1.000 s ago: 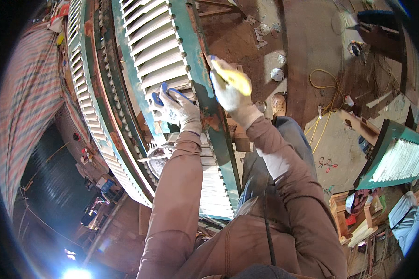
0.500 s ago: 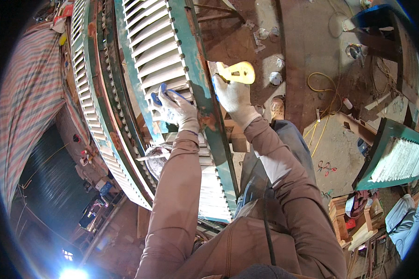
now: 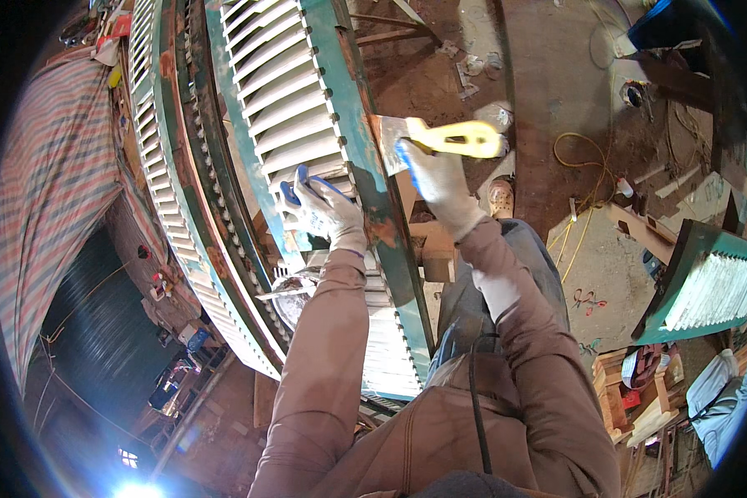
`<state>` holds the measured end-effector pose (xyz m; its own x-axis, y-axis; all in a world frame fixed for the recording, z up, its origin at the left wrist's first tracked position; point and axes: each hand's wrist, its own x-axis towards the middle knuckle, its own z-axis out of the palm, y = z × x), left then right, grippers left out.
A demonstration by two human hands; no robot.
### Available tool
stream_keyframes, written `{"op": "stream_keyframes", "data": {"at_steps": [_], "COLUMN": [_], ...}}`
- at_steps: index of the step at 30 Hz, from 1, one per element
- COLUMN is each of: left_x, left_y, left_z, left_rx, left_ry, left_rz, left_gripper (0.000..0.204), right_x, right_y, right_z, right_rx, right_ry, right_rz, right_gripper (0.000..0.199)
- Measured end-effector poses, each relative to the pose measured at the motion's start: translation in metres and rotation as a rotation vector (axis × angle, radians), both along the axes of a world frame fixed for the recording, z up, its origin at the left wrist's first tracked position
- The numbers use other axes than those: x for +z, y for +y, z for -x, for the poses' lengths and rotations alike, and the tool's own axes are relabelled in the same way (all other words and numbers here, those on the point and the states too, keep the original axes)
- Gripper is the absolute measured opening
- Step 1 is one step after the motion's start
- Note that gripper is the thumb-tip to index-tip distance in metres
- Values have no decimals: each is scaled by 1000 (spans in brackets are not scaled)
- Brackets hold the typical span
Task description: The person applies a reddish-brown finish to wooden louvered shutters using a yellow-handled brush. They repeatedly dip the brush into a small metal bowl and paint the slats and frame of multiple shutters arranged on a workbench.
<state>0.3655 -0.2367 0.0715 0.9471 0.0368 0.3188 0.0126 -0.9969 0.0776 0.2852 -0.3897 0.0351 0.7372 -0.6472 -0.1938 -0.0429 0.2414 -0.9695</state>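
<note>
A long green-framed louvered shutter (image 3: 299, 108) with white slats runs from the top centre down to my lap. My left hand (image 3: 319, 212), in a white glove with blue fingertips, rests on the slats and grips them. My right hand (image 3: 440, 183), gloved the same way, holds a scraper with a yellow handle (image 3: 461, 137). Its metal blade (image 3: 390, 133) lies against the right green frame rail (image 3: 365, 149), where the paint is worn to rusty brown.
More green louvered shutters (image 3: 166, 166) stand stacked at the left beside a striped tarp (image 3: 50, 191). Another shutter (image 3: 705, 286) lies at the right on the dirt floor, near a yellow cord (image 3: 577, 153), wood scraps and a wooden block (image 3: 436, 249).
My right hand has shifted up and to the right along the frame rail, turning the yellow-handled scraper from slanted to nearly level. The left hand has stayed on the slats.
</note>
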Motion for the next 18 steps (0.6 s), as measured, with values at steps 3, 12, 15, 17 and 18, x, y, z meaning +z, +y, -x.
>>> {"op": "stream_keyframes", "data": {"at_steps": [3, 12, 15, 17, 18], "left_x": [-3, -13, -5, -1, 0], "left_y": [1, 10, 7, 4, 2], "left_z": [1, -3, 0, 0, 2], "left_rx": [-44, -58, -28, -29, -30], "left_ry": [-33, -10, 14, 15, -15], "left_rz": [57, 168, 26, 24, 140], "left_gripper": [34, 31, 29, 29, 29], "right_x": [5, 61, 52, 45, 39], "right_y": [-7, -3, 0, -9, -12], "right_z": [-5, -5, -1, -14, -21], "right_rx": [-2, 109, 19, -129, -111], "right_ry": [40, 34, -12, 10, 50], "right_rz": [24, 471, 438, 508, 460], "right_gripper": [21, 36, 39, 35, 30]}}
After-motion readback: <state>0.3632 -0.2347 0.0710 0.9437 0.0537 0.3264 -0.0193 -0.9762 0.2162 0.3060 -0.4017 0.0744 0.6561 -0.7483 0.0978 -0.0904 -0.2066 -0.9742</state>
